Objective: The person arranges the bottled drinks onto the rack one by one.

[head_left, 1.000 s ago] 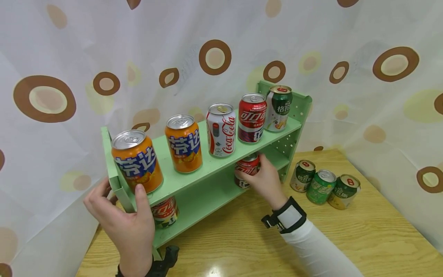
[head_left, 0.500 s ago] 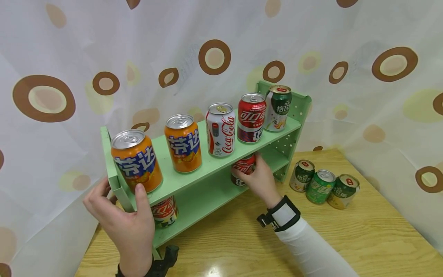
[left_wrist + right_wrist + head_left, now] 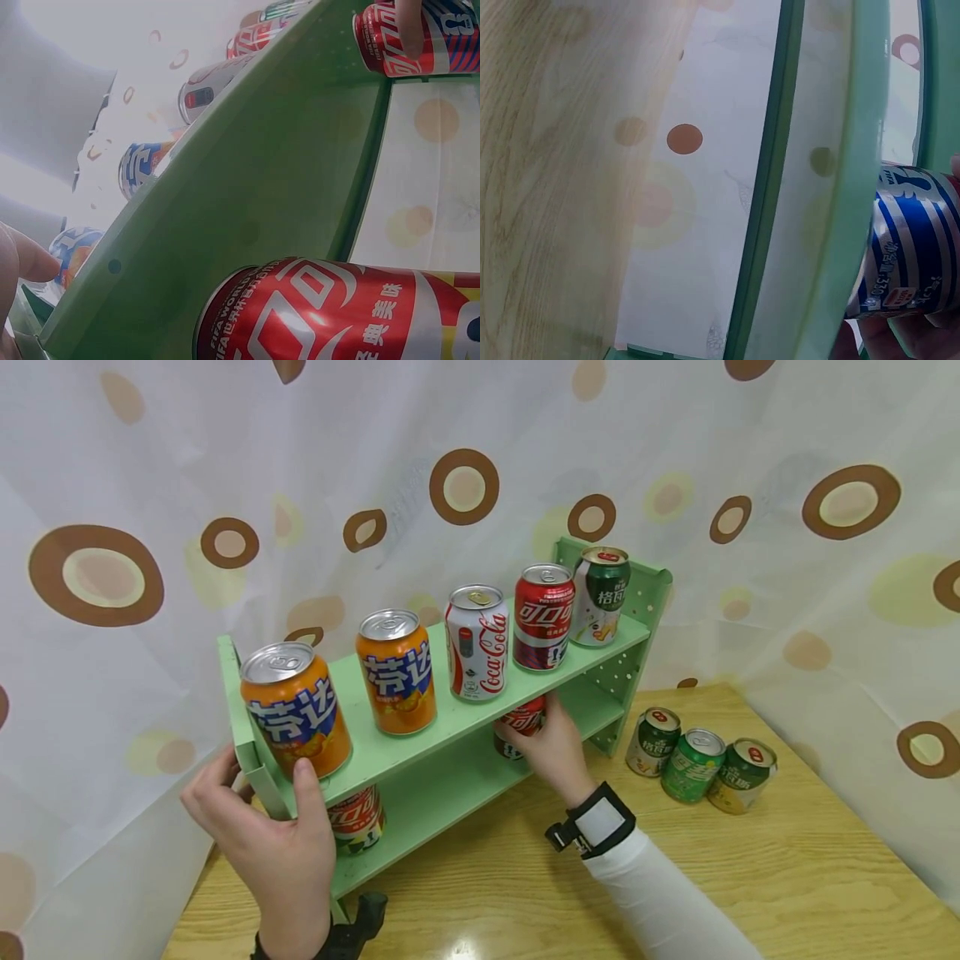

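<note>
On the lower level of a green two-tier shelf (image 3: pixel 442 806), my right hand (image 3: pixel 558 747) grips a red Coca-Cola can (image 3: pixel 522 718). The can's blue-and-silver striped side (image 3: pixel 911 247) shows in the right wrist view, with fingers under it. My left hand (image 3: pixel 266 839) grips the shelf's left end, thumb at the front edge by an orange Fanta can (image 3: pixel 300 718) and fingers round the side panel. Below that thumb a second red Coca-Cola can (image 3: pixel 356 820) stands on the lower level, partly hidden by the hand; it looms large in the left wrist view.
The top level also carries another Fanta can (image 3: pixel 397 677), a white Coca-Cola can (image 3: pixel 477 647), a red Coca-Cola can (image 3: pixel 543 622) and a green-and-white can (image 3: pixel 603 597). Three green cans (image 3: pixel 693 764) stand on the wooden table (image 3: pixel 795 860) to the right. A patterned sheet (image 3: pixel 525 427) hangs behind.
My right hand has shifted left along the lower level with the red Coca-Cola can in its grip. The left hand keeps its place on the shelf's end.
</note>
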Demonstrator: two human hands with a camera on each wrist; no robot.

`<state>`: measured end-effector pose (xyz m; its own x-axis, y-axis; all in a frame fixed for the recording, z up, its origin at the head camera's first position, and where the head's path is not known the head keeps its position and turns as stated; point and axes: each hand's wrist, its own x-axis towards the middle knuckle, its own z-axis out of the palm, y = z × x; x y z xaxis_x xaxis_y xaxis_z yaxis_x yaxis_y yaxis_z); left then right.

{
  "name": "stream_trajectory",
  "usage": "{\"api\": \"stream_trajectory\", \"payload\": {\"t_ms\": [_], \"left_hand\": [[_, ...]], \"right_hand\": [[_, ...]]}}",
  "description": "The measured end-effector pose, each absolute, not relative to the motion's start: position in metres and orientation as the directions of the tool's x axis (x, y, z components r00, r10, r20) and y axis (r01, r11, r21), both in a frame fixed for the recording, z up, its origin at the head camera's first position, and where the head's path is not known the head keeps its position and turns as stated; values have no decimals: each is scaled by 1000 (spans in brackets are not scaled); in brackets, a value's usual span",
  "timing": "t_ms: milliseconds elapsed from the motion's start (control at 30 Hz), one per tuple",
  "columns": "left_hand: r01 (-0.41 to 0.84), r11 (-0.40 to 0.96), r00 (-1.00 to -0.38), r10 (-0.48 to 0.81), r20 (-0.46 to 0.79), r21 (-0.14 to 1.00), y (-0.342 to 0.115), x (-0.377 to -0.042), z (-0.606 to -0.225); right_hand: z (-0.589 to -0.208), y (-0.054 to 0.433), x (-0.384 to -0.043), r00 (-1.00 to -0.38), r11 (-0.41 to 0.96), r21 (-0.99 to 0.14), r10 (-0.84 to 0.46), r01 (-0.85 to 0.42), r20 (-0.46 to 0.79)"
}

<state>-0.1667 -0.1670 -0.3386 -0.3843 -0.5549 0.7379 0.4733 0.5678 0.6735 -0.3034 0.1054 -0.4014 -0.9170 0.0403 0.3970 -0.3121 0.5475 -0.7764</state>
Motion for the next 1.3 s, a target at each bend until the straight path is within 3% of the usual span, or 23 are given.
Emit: {"api": "stream_trajectory", "payload": {"t_ms": [567,900,1300], "left_hand": [[454,573,-392,-558,731,682,-167,-165,-340],[454,571,-398,-557,729,684,-167,-166,-340],[457,565,-392,-565,726,687,-166,-166,-338]], "right_hand": [[-412,96,-296,-897,500,-802,107,-325,430],[-416,93,-293,-842,515,-776,176,-363,510],[-411,99,-290,-877,503,-787,111,-356,468]]}}
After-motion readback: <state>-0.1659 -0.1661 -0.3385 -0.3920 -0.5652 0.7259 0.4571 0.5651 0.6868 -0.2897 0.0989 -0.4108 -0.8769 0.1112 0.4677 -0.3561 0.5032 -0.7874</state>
